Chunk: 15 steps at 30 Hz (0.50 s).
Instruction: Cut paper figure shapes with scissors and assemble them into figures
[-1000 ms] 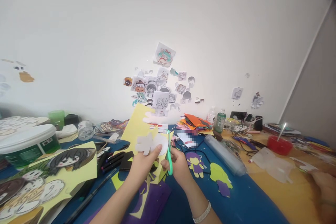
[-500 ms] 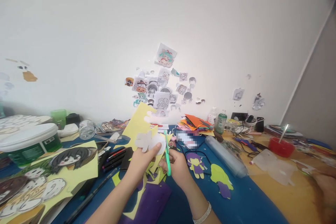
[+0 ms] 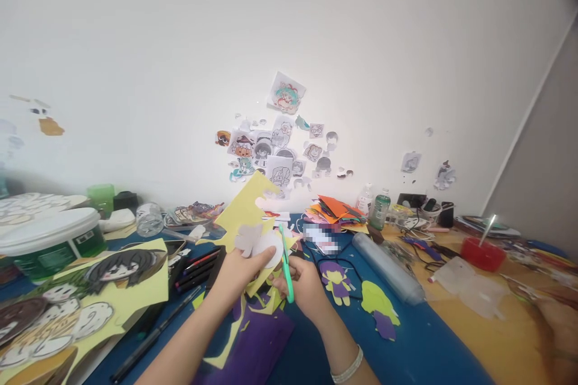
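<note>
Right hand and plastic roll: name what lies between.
Between the right hand and plastic roll, the head view shows a purple-and-yellow paper doll and black cord.

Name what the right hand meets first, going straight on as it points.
Probably the white paper cutout held by the left hand, though depth between it and the right hand is unclear.

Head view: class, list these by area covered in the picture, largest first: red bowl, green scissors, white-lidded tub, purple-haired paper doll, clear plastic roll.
1. White-lidded tub
2. Clear plastic roll
3. Red bowl and purple-haired paper doll: too alike to rank
4. Green scissors, long but thin
</note>
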Each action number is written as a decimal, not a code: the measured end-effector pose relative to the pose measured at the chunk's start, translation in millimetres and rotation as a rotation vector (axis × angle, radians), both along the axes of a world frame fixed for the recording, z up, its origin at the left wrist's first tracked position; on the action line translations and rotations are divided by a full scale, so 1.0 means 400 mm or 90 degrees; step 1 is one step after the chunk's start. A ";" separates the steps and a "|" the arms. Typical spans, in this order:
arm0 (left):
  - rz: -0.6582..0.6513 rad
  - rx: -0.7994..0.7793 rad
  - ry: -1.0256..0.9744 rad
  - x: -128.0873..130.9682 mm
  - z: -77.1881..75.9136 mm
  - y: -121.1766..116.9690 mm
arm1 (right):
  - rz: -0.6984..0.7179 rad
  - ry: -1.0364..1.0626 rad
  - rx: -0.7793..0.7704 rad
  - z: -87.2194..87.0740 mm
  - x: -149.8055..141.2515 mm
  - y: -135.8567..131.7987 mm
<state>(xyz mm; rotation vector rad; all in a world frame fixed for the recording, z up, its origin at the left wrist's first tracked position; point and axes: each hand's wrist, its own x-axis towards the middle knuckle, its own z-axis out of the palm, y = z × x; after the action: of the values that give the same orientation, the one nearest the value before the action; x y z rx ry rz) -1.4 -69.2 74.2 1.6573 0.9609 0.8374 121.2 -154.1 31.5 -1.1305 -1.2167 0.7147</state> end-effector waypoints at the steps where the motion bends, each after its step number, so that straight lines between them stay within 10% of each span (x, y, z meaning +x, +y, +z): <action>1: 0.001 -0.005 -0.012 0.000 0.001 0.002 | -0.003 -0.006 -0.010 -0.003 0.001 0.002; 15: 0.038 0.030 -0.014 -0.005 0.022 -0.006 | -0.011 -0.035 -0.013 -0.018 0.004 0.013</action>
<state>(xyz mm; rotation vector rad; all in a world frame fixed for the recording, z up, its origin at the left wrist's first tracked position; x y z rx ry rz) -3.3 -71.4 82.9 1.6627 0.9858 0.9220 122.6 -149.0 24.2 -1.1828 -1.2469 0.6882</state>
